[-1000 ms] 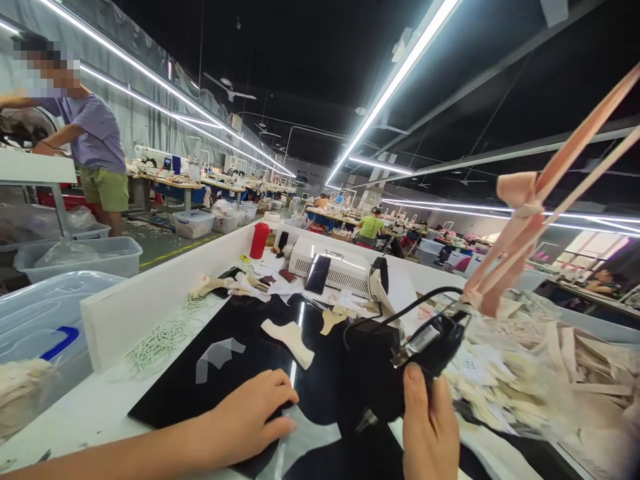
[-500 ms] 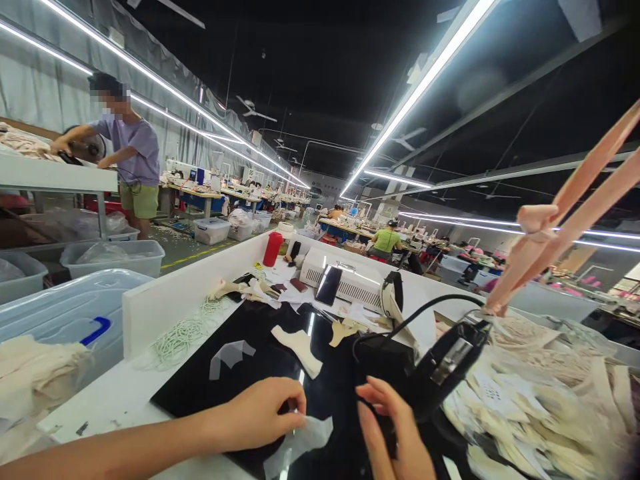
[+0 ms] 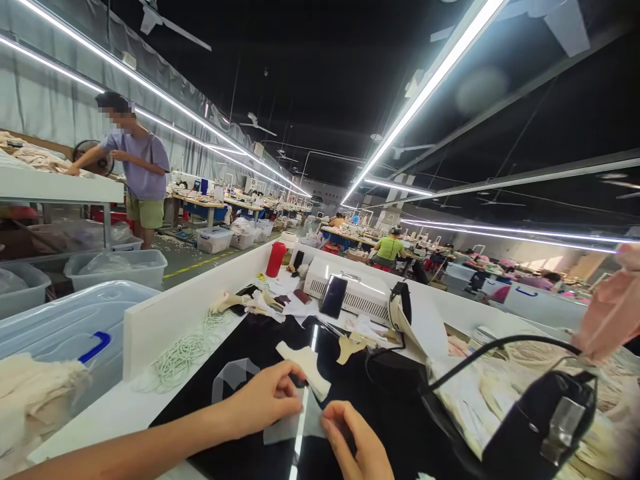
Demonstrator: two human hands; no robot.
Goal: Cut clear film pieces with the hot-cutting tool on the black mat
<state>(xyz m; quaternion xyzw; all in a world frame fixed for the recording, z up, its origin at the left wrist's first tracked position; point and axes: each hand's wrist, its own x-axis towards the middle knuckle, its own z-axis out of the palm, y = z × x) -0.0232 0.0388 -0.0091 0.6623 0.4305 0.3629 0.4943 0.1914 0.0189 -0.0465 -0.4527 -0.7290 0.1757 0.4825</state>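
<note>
My left hand (image 3: 260, 401) and my right hand (image 3: 356, 440) pinch the two ends of a thin translucent sheet piece (image 3: 290, 424) over the black mat (image 3: 400, 427). A cream fabric cut-out (image 3: 306, 363) lies just beyond my left fingers. Another clear sheet piece (image 3: 233, 375) rests on the mat to the left. A black iron-like tool (image 3: 543, 427) with a black cable hangs at the right, in neither hand.
A white divider wall (image 3: 175, 312) runs along the left, with white cord loops (image 3: 183, 350) beside it. A white machine with a phone (image 3: 334, 296), a red bottle (image 3: 275, 259) and scraps stand behind. Cream fabric pieces (image 3: 505, 393) pile at the right. A person in a purple shirt (image 3: 143, 170) works at the far left.
My right hand has let go of the black tool, which now hangs further right, and has joined my left hand on the translucent sheet. The view has tilted.
</note>
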